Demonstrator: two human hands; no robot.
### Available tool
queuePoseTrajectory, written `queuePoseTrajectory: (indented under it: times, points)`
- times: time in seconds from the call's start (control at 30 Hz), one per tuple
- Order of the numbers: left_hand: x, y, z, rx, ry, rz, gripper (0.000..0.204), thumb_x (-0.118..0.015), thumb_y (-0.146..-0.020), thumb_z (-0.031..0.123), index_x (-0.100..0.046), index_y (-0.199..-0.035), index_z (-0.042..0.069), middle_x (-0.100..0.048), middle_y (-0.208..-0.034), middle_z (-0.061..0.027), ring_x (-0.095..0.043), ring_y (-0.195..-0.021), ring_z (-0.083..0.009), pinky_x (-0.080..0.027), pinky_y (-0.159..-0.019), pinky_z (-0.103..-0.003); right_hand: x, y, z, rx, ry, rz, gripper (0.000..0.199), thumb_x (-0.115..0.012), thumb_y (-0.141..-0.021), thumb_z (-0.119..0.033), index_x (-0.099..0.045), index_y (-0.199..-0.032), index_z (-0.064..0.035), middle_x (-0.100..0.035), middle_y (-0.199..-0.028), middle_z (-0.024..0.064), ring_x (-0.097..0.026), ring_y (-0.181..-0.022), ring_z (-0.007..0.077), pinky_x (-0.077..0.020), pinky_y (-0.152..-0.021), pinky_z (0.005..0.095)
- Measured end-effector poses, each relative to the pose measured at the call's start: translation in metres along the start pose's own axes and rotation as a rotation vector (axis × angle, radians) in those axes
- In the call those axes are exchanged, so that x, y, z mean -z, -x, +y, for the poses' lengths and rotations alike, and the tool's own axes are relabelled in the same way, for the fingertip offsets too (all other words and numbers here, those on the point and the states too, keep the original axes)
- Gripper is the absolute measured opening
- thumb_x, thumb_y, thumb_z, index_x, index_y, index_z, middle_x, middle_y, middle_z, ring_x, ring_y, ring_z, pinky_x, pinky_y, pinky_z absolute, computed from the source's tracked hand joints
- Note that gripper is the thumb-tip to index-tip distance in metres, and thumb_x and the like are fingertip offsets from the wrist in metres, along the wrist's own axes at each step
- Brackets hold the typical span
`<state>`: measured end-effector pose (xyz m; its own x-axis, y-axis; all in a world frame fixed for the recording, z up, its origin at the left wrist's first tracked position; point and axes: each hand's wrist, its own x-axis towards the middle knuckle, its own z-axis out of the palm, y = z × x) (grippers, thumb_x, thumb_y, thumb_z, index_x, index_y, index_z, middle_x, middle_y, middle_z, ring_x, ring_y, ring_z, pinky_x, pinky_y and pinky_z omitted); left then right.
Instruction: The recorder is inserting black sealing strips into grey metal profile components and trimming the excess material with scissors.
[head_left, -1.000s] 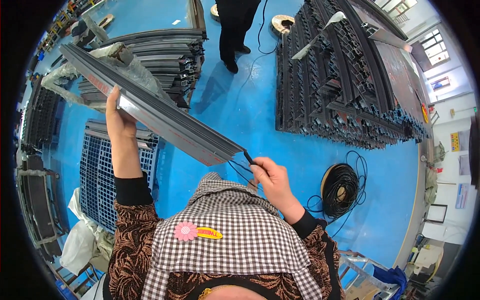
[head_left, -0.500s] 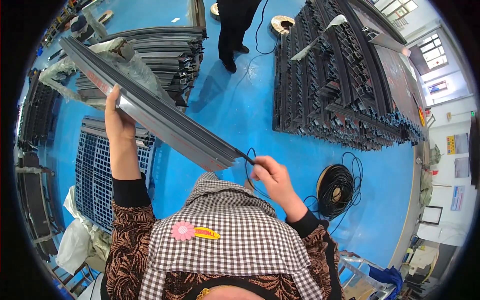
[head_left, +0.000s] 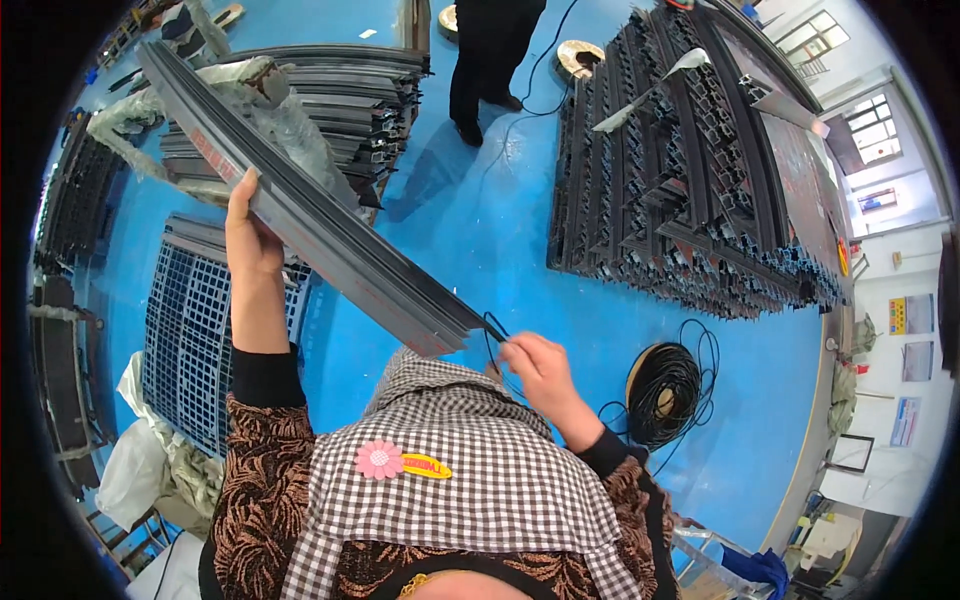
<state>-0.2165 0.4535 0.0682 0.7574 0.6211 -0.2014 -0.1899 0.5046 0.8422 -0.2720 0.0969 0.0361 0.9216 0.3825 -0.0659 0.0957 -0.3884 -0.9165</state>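
Grey profile [head_left: 350, 265], long and grooved, is held aloft in front of the person, above a smooth blue floor [head_left: 500, 220]. From the left, a dark blue lattice panel [head_left: 190, 350] shows rows of square openings, and crumpled translucent film [head_left: 120, 125] wraps a frame beyond the profile. The left hand [head_left: 252, 240] grasps the profile partway along its lower edge, thumb against the flat face. A thin black strip [head_left: 494, 325] reaches from the profile's near end into the curled fingers of the right hand [head_left: 540, 370], which grips it. Farther right lies a round coil [head_left: 665, 420] of black cord with loose loops, near a tall stack [head_left: 690, 170] of ridged dark lengths. The profile has a flat grey face with red markings and darker parallel ridges along its upper side. Its long axis slants diagonally, far end toward the upper left, near end toward the right hand.
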Motion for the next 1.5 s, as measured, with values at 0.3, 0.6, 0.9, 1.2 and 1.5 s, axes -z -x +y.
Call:
queuePoseTrajectory:
  times: [0.3, 0.6, 0.9, 1.2, 1.5]
  points:
    - [0.008, 0.000, -0.001, 0.022, 0.001, -0.008, 0.052, -0.063, -0.079, 0.034, -0.052, -0.116, -0.002, -0.061, -0.101, -0.0130, -0.060, -0.087, -0.0218, -0.047, -0.079, -0.031, 0.001, 0.012, 0.006, -0.016, -0.035, -0.029, 0.015, -0.054, -0.087, -0.012, -0.062, -0.081, -0.0007, -0.060, -0.068, 0.0046, -0.050, -0.057, 0.0162, -0.0395, -0.055, 0.0274]
    - [0.010, 0.002, -0.002, 0.029, 0.011, -0.051, 0.053, -0.065, -0.078, 0.032, -0.051, -0.117, -0.002, -0.061, -0.101, -0.0132, -0.060, -0.087, -0.0208, -0.046, -0.080, -0.029, 0.006, 0.035, 0.025, -0.121, -0.178, 0.053, 0.013, -0.054, -0.087, -0.010, -0.061, -0.080, -0.0008, -0.058, -0.065, 0.0040, -0.048, -0.055, 0.0144, -0.0377, -0.052, 0.0265]
    - [-0.002, 0.005, 0.003, -0.004, 0.002, -0.002, 0.053, -0.064, -0.079, 0.031, -0.050, -0.118, -0.002, -0.061, -0.101, -0.0132, -0.060, -0.087, -0.0212, -0.046, -0.079, -0.030, 0.006, 0.016, 0.003, -0.136, -0.199, 0.022, 0.013, -0.055, -0.087, -0.011, -0.060, -0.080, -0.0005, -0.057, -0.064, 0.0042, -0.046, -0.054, 0.0157, -0.0364, -0.051, 0.0280]
    - [0.011, -0.002, 0.007, 0.030, -0.001, -0.021, 0.054, -0.065, -0.079, 0.031, -0.050, -0.118, -0.003, -0.060, -0.103, -0.0138, -0.059, -0.088, -0.0217, -0.046, -0.080, -0.032, 0.035, 0.051, 0.046, 0.010, 0.122, -0.003, 0.012, -0.058, -0.084, -0.011, -0.064, -0.088, -0.0007, -0.061, -0.069, 0.0051, -0.047, -0.052, 0.0173, -0.0378, -0.051, 0.0274]
    - [0.001, 0.001, 0.004, 0.007, -0.016, -0.018, 0.053, -0.064, -0.079, 0.032, -0.051, -0.117, -0.003, -0.061, -0.101, -0.0133, -0.059, -0.087, -0.0216, -0.046, -0.079, -0.032, 0.017, 0.036, 0.010, -0.047, -0.036, 0.015, 0.012, -0.057, -0.086, -0.010, -0.063, -0.082, 0.0003, -0.059, -0.064, 0.0032, -0.045, -0.050, 0.0137, -0.0360, -0.049, 0.0263]
